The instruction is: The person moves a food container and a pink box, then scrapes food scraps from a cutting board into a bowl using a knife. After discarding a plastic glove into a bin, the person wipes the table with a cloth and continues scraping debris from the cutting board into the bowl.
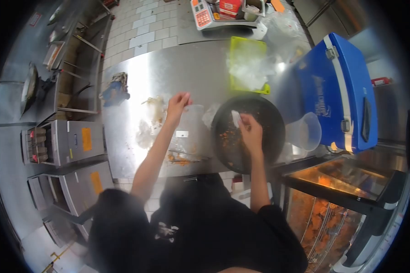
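My right hand [250, 128] is over a round black pan [269, 145] with orange-brown crumbs in it. Its fingers pinch a small white piece [236, 118], perhaps paper or plastic. To the left, my left hand [179, 105] is raised above the steel table [168, 59], thumb and fingers drawn together; whether anything small is between them cannot be made out. Beneath and beside it lies a clear plastic bag [191, 120] with a small white label [182, 134]. More crumbs [182, 159] are scattered near the table's front edge.
A green board [247, 50] with clear plastic on it lies beyond the pan. A blue cooler box [337, 95] and a clear round container [307, 132] stand at the right. A crumpled cloth [116, 88] lies at left; a scale [223, 22] stands at the back.
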Demonstrator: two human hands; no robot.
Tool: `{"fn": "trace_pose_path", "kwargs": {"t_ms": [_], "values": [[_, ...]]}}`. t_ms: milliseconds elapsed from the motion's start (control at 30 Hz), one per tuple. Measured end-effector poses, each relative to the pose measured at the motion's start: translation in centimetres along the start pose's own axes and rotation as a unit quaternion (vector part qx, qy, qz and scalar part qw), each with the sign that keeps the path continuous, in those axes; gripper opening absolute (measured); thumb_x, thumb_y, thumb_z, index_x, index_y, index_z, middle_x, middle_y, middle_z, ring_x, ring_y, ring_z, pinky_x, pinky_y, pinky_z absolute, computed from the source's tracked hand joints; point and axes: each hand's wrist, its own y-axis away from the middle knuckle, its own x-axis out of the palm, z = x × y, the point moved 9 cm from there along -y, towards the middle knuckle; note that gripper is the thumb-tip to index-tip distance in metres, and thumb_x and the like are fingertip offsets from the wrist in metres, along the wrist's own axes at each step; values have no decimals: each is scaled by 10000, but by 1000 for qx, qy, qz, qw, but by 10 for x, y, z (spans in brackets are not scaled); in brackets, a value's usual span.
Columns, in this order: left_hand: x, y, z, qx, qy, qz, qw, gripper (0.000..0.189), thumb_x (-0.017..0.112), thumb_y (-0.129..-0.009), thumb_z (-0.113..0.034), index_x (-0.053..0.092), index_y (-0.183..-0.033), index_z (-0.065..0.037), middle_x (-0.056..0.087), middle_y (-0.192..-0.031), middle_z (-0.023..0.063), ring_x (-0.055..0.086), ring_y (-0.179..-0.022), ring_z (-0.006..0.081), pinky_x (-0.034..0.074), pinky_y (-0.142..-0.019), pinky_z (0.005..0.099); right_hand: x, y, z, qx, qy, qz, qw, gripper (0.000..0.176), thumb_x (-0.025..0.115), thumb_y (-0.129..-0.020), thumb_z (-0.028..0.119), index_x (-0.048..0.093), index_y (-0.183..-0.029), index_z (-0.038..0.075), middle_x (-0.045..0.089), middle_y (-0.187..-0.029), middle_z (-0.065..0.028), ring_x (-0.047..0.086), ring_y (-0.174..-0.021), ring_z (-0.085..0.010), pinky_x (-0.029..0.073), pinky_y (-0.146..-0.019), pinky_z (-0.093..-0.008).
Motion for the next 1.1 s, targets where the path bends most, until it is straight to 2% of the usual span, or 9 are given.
{"fn": "trace_pose_path", "kwargs": {"t_ms": [100, 367, 533, 600, 667, 733, 867, 933, 1100], "values": [[-62, 107, 11, -79, -72, -78, 991, 445, 480, -985, -341, 442, -626, -80, 395, -571, -5, 446, -569, 107, 383, -553, 268, 52, -52, 15, -48, 51, 62, 996, 170, 630, -843, 143, 618, -990, 61, 685, -866, -98, 659, -816, -271, 494, -729, -358], [-160, 285, 62, -91, -110, -160, 977, 271, 501, -979, -225, 596, -867, 3, 502, -596, 26, 507, -557, 121, 465, -616, 266, 160, -102, -6, -205, 168, 140, 954, 181, 629, -849, 245, 670, -908, 79, 666, -832, -110, 632, -785, -306, 493, -730, -383], [-179, 276, 63, -129, -49, -164, 977, 592, 349, -996, -485, 299, -497, -171, 306, -405, -21, 342, -379, 99, 432, -470, 280, 83, -46, 22, -152, 98, 40, 983, 184, 632, -846, 246, 682, -904, 78, 644, -855, -120, 607, -764, -302, 489, -734, -372], [-181, 248, 67, -118, -54, -77, 988, 396, 411, -1004, -348, 488, -717, -86, 477, -639, 19, 469, -544, 113, 471, -557, 280, 67, -32, -1, 22, 44, 74, 996, 166, 636, -844, 212, 667, -902, 60, 623, -862, -133, 592, -766, -291, 480, -728, -377], [-169, 210, 52, -41, -106, 16, 993, 167, 483, -976, -205, 513, -1028, -49, 552, -970, 62, 575, -781, 158, 494, -690, 300, 40, -26, 2, -15, 21, -31, 999, 164, 630, -852, 204, 665, -897, 50, 621, -842, -137, 595, -770, -283, 475, -726, -376], [-150, 189, 24, 40, -171, 111, 978, 359, 546, -928, -89, 417, -1259, -39, 489, -1276, 98, 595, -1045, 223, 479, -830, 330, 8, -28, 10, -93, -2, -172, 981, 176, 608, -871, 194, 674, -888, 31, 631, -808, -149, 610, -772, -268, 472, -719, -380], [-214, 165, 81, 0, -252, 122, 960, 219, 557, -931, -123, 486, -1127, -54, 517, -1162, 110, 600, -793, 190, 501, -733, 327, 21, -87, 0, 1, 94, -7, 996, 259, 609, -865, 276, 682, -884, 29, 652, -876, -182, 622, -833, -298, 463, -755, -402], [-250, 190, 98, -232, -149, -11, 961, 151, 535, -930, -96, 497, -1072, -62, 512, -1130, 113, 566, -706, 170, 513, -654, 328, 37, -128, -7, -21, 113, 17, 993, 279, 609, -862, 293, 682, -859, 23, 647, -851, -189, 622, -825, -310, 464, -759, -402], [-207, 268, -13, 42, -99, -200, 974, 275, 478, -896, -1, 488, -1168, -38, 529, -1176, 118, 618, -820, 179, 525, -651, 289, 89, -200, -17, -74, 316, -47, 945, 380, 673, -799, 310, 617, -1108, 96, 602, -1123, -148, 541, -1067, -322, 439, -875, -455]]}}
